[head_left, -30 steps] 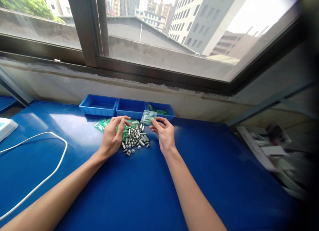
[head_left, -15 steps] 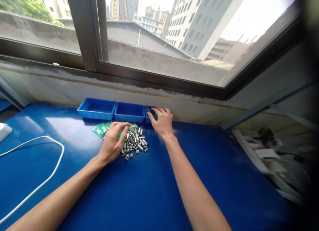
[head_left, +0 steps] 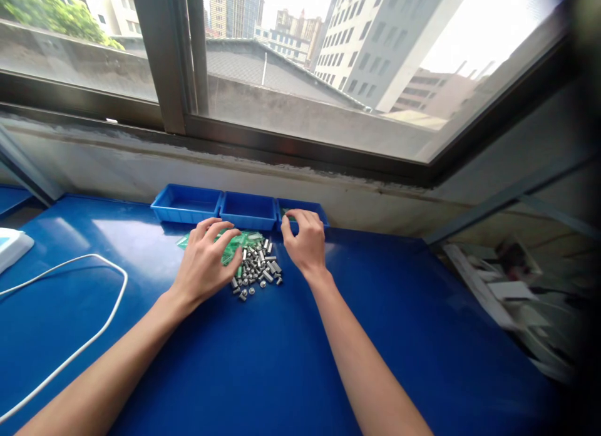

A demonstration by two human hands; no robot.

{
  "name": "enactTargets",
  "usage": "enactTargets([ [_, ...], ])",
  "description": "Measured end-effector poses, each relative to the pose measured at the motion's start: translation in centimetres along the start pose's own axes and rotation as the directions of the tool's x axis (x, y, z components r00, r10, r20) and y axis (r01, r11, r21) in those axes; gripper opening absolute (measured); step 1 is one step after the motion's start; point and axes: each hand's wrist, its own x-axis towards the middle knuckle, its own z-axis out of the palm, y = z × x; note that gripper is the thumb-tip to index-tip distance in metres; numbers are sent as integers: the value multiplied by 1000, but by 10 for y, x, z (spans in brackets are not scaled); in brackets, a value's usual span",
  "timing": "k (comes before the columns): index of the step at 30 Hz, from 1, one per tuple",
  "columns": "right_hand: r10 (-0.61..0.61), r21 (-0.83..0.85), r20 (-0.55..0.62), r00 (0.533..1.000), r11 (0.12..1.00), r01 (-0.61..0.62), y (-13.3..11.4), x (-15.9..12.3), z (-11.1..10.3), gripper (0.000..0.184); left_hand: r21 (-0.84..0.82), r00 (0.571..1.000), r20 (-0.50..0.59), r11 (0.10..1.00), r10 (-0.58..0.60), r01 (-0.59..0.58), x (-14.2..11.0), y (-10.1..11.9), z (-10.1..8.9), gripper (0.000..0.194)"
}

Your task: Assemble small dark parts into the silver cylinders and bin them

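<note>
Presently, the glossy blue tabletop [head_left: 282,361] is bounded at its far edge by a pale wall [head_left: 357,207] beneath a dark-framed window [head_left: 300,145]. Room for movement is noted between the forearms and right of the right hand [head_left: 305,242]. Three rectangular blue plastic bins [head_left: 185,216] are lined up by the wall. Two hands are counted; the small silvery metal cylinders [head_left: 256,267], heaped between them, are too many to be counted. The left hand [head_left: 204,260] is held over one crumpled green plastic bag [head_left: 247,238], its thumb and fingers spread apart. The right hand is placed at the rightmost bin; whether anything is pinched cannot be told. One white cable [head_left: 123,279] and one white device [head_left: 14,248] are seen at left.
</note>
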Motion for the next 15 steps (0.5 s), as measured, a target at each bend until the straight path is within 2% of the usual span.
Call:
enactTargets([
  [2, -93, 115, 90, 992, 990, 83, -9, -11, -2, 23, 67, 999, 22, 997, -37, 36, 0, -4, -1, 31],
  [4, -199, 186, 211, 957, 969, 161, -14, -19, 2, 34, 91, 996, 56, 994, -70, 65, -1, -7, 1, 35],
  [6, -262, 191, 300, 917, 959, 211, -15, -23, 9, 46, 95, 991, 93, 992, -97, 88, -2, -8, 3, 36],
  [8, -279, 159, 339, 899, 958, 237, -14, -23, 19, 47, 93, 985, 124, 990, -117, 106, -3, -8, 6, 36],
  [12, -299, 172, 322, 898, 951, 255, -9, -16, 29, 34, 85, 980, 148, 989, -130, 118, -3, -8, 8, 35],
  [15, -307, 259, 204, 930, 933, 251, -8, -13, 22, 26, 67, 983, 126, 990, -132, 124, -3, -8, 8, 36],
])
